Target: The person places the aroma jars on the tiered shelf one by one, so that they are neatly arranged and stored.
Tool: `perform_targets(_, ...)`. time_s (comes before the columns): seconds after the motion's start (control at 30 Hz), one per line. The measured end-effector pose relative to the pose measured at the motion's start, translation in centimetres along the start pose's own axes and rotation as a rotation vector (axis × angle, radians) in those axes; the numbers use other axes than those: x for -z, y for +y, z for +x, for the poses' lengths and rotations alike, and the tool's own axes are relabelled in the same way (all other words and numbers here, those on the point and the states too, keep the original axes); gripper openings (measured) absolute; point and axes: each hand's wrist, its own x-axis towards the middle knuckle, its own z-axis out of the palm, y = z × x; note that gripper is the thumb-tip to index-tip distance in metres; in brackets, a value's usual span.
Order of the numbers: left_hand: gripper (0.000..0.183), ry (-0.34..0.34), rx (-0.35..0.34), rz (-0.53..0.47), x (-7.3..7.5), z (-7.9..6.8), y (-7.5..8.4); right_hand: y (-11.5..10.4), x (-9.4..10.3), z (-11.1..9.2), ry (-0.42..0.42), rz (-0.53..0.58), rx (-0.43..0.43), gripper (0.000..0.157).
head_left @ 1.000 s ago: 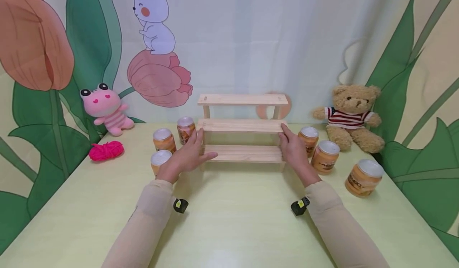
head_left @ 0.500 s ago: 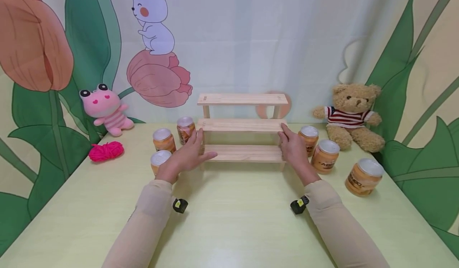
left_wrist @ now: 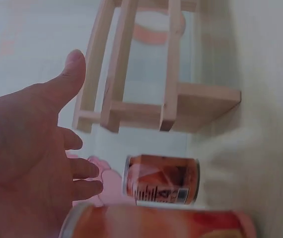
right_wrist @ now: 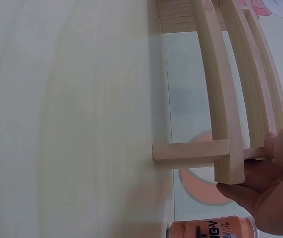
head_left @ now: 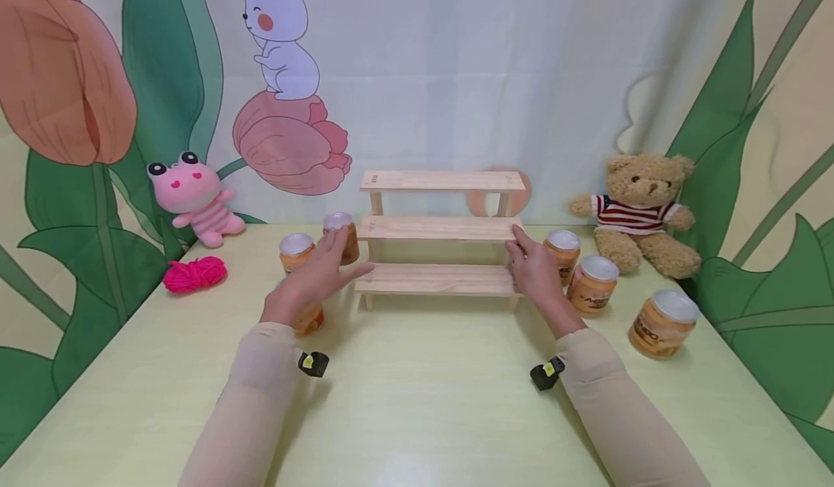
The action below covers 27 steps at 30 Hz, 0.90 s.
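A three-tier wooden step shelf (head_left: 443, 228) stands upright at the back of the table. My right hand (head_left: 537, 273) grips its right end at the middle tier; in the right wrist view the thumb (right_wrist: 269, 144) is by the tier's edge, with fingers reaching around the end. My left hand (head_left: 306, 284) is off the shelf's left end, fingers extended and thumb spread, holding nothing. It hovers over three orange cans with silver lids, covering part of them. One can (left_wrist: 162, 178) lies beyond its fingertips in the left wrist view; a front can (head_left: 311, 322) shows below the palm.
Three more orange cans (head_left: 593, 286) stand right of my right hand, the nearest one (head_left: 661, 325) farther out. A teddy bear (head_left: 641, 212) sits behind them. At the left are a pink frog plush (head_left: 198, 197) and a pink yarn skein (head_left: 194, 275). A printed curtain (head_left: 417, 74) hangs behind.
My left hand has left the shelf's left end and moved left, over the cans. The right hand stays on the shelf, which has not visibly moved.
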Motion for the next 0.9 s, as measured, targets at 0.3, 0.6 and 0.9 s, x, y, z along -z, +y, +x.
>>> perform_targets(0.3,0.113,-0.01,0.044,-0.002,3.5,-1.2,-2.9,0.0,0.1,0.0,0.016,-0.008,0.031,0.045)
perform_targets(0.6,0.112,0.053,0.166,-0.236,4.9,-1.9,-6.5,0.0,0.1,0.1,0.009,-0.015,0.048,0.045)
perform_targets(0.9,0.111,0.106,0.156,-0.417,4.3,-1.3,-9.1,-0.2,0.2,-0.1,0.007,0.002,0.039,0.045)
